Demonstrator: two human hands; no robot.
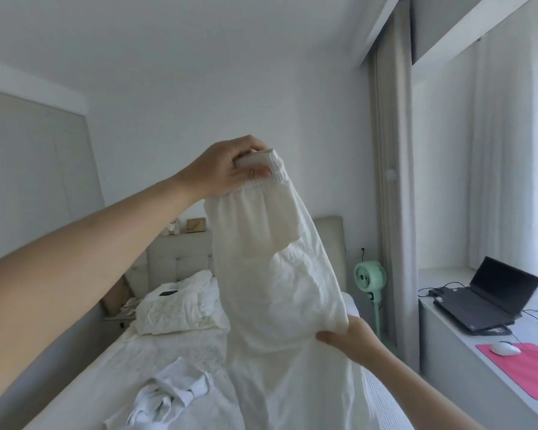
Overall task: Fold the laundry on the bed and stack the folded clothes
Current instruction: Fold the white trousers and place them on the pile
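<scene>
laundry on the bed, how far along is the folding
Done: no folded stack is visible. In hand: the left hand grips the waistband of white trousers, held up, and the right hand holds them lower down. Left: crumpled white clothes lie on the bed.

Home bedroom – bed (pixel 174 361), headboard (pixel 180 259), laptop (pixel 491 301)

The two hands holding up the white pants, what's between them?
In the head view, only the white pants span the stretch: the left hand grips the elastic waistband up high, the right hand holds the fabric lower down. The cloth hangs between them.
</scene>
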